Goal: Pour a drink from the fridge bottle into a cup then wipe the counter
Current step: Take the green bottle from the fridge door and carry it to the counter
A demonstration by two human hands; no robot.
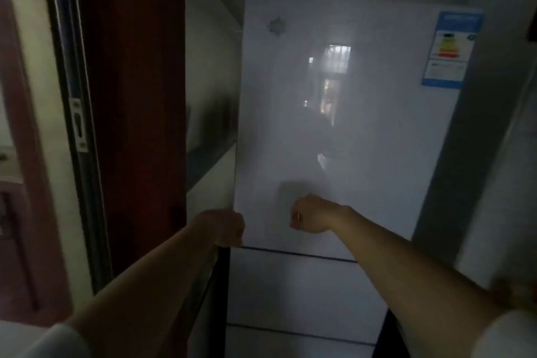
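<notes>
A white fridge fills the middle of the head view, its glossy upper door (334, 125) reflecting a window. My left hand (223, 228) grips the lower left corner edge of that door, fingers curled round it. My right hand (312, 215) is curled into a loose fist against the door's front, a little right of the left hand, with nothing visible in it. The view is dim and blurred. No bottle or cup is in view.
A dark red door frame (133, 96) stands close on the left of the fridge. Lower fridge drawers (296, 288) sit beneath the upper door. A blue energy label (450, 49) is stuck at the door's top right. A grey wall (494, 183) flanks the right.
</notes>
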